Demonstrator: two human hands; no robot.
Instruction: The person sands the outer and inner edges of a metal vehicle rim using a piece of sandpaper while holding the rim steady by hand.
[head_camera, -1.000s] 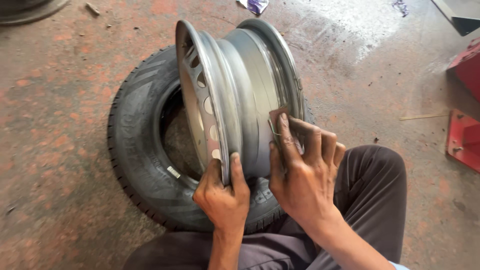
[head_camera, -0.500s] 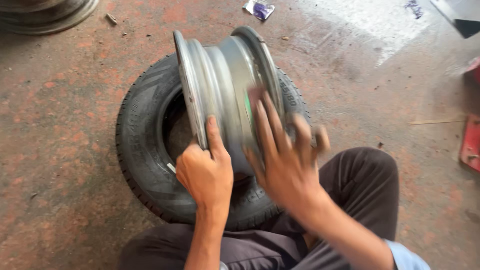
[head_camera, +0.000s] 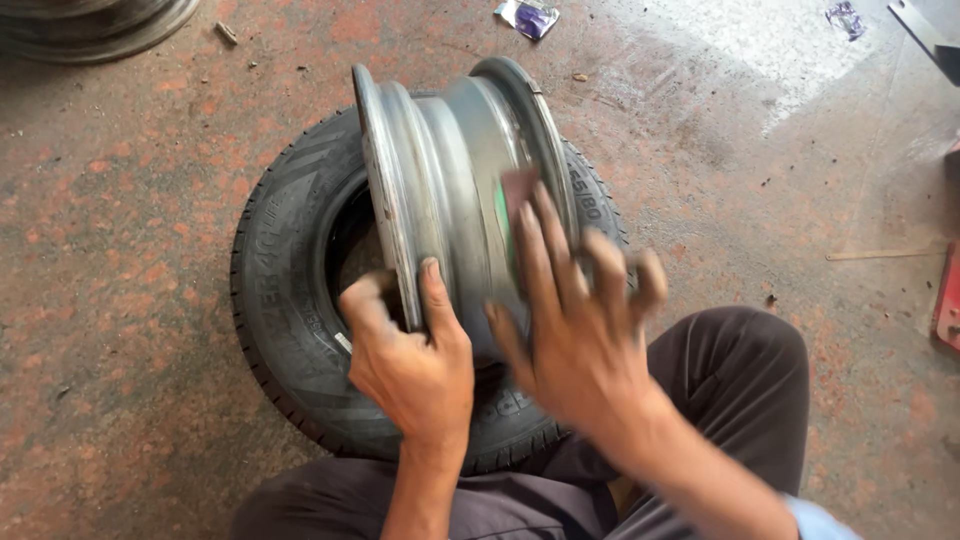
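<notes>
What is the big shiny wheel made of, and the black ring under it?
The wheel rim looks like metal, likely steel: dull silver-grey with a scuffed sheen. The tyre under it looks like black rubber, matte, with moulded tread grooves. The left hand grips the rim's edge.

A stained reddish concrete floor (head_camera: 150, 250) carries a black tyre (head_camera: 285, 300) lying flat — scraps of wrapper (head_camera: 528, 17) lie farther off.

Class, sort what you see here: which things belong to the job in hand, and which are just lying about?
In use:
steel wheel rim, standing on edge
tyre under it
left hand gripping the rim's flange
right hand pressing a small brownish pad on the rim

Lying about:
crumpled wrappers
another rim, top left
red object, right edge
</notes>
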